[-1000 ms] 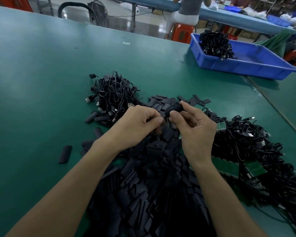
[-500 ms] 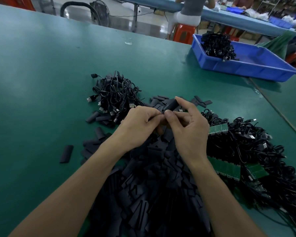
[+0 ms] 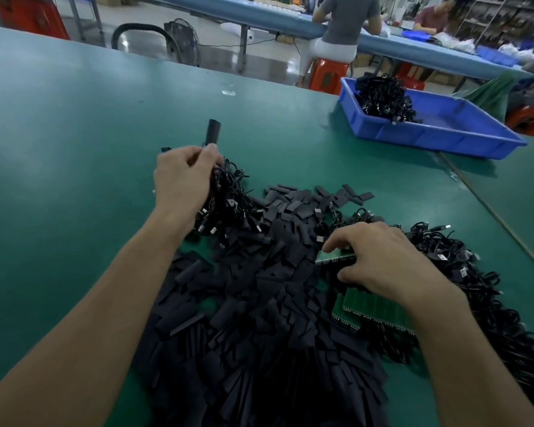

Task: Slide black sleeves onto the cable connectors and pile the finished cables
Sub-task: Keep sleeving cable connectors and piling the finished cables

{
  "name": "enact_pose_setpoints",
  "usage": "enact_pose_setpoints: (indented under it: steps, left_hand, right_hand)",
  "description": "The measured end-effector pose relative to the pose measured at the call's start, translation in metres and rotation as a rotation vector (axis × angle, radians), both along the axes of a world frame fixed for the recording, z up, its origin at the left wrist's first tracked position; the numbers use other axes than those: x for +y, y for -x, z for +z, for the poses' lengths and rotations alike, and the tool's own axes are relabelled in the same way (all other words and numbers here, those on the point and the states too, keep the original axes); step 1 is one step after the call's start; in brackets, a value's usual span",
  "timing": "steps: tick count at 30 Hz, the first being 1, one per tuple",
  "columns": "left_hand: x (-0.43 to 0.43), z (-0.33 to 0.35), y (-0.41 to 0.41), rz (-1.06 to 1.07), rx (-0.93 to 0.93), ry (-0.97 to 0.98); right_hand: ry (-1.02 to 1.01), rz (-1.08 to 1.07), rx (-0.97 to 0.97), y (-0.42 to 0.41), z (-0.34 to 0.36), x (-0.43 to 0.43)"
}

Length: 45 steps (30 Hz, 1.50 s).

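My left hand [image 3: 182, 180] is lifted over the small pile of finished cables [image 3: 228, 201], shut on a cable whose black sleeve [image 3: 213, 131] sticks up above the thumb. My right hand [image 3: 383, 260] lies on the tangle of unsleeved cables [image 3: 475, 288] at the right. Its index finger and thumb pinch a green connector board [image 3: 336, 259]. A big heap of loose black sleeves [image 3: 259, 334] covers the table between my forearms.
More green boards [image 3: 373, 306] lie under my right wrist. A blue bin [image 3: 444, 140] with black cables stands at the far right on the green table [image 3: 74, 149]. People sit at another bench behind, next to orange stools.
My hands have parted. The left one carried the sleeved cable up and left over the finished pile. The right one dropped down and right onto the green boards.
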<state>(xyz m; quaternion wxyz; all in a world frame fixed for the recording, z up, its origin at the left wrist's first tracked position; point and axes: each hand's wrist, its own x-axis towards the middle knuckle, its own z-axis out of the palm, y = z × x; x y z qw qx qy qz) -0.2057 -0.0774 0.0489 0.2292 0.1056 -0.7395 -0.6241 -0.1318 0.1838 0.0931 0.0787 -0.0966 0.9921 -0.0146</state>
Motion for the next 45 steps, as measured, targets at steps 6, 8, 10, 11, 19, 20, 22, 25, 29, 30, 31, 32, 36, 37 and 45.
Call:
enact_pose_setpoints:
  steps: [6,8,10,11,19,20,22,25,29,30,31,32,36,37,45]
  left_hand:
    - [-0.031,0.001,0.067,0.138,-0.133,0.010]
    - [-0.035,-0.004,0.079,0.176,-0.200,0.156]
    - [-0.037,-0.010,0.086,0.202,-0.280,0.264]
    - [-0.037,-0.012,0.087,0.219,-0.312,0.265]
    - [0.009,0.007,0.044,0.291,0.072,0.364]
    - [0.022,0.010,0.032,0.186,0.152,0.378]
    - [0.047,0.009,0.009,-0.125,0.247,0.385]
    - [0.077,-0.006,-0.012,-0.545,0.165,0.367]
    - [0.100,-0.032,-0.017,-0.728,0.028,0.230]
    - [0.103,-0.036,-0.018,-0.726,0.018,0.164]
    - [0.104,-0.039,-0.019,-0.720,0.004,0.085]
    - [0.105,-0.042,-0.021,-0.715,-0.014,0.007]
    - [0.103,-0.045,-0.026,-0.757,-0.061,-0.197]
    - [0.101,-0.044,-0.026,-0.772,-0.062,-0.207]
    - [0.097,-0.039,-0.023,-0.886,-0.115,-0.249]
  right_hand:
    - [0.093,0.007,0.230,0.000,-0.010,0.005]
    - [0.116,0.014,0.269,0.004,-0.010,0.007]
    - [0.121,0.031,0.295,0.008,-0.010,0.011]
    - [0.122,0.042,0.300,0.010,-0.010,0.013]
    - [0.224,0.079,0.323,0.022,-0.016,0.021]
    - [0.246,0.072,0.320,0.025,-0.017,0.022]
    - [0.299,0.051,0.303,0.029,-0.019,0.024]
    - [0.413,0.032,0.272,0.032,-0.018,0.026]
    - [0.579,0.015,0.213,0.031,-0.016,0.028]
    - [0.587,0.019,0.203,0.031,-0.016,0.029]
    - [0.577,0.030,0.198,0.030,-0.016,0.030]
    - [0.557,0.048,0.199,0.030,-0.015,0.029]
    - [0.468,0.105,0.202,0.029,-0.009,0.021]
    - [0.474,0.107,0.203,0.029,-0.010,0.020]
    - [0.481,0.145,0.115,0.036,-0.011,0.022]
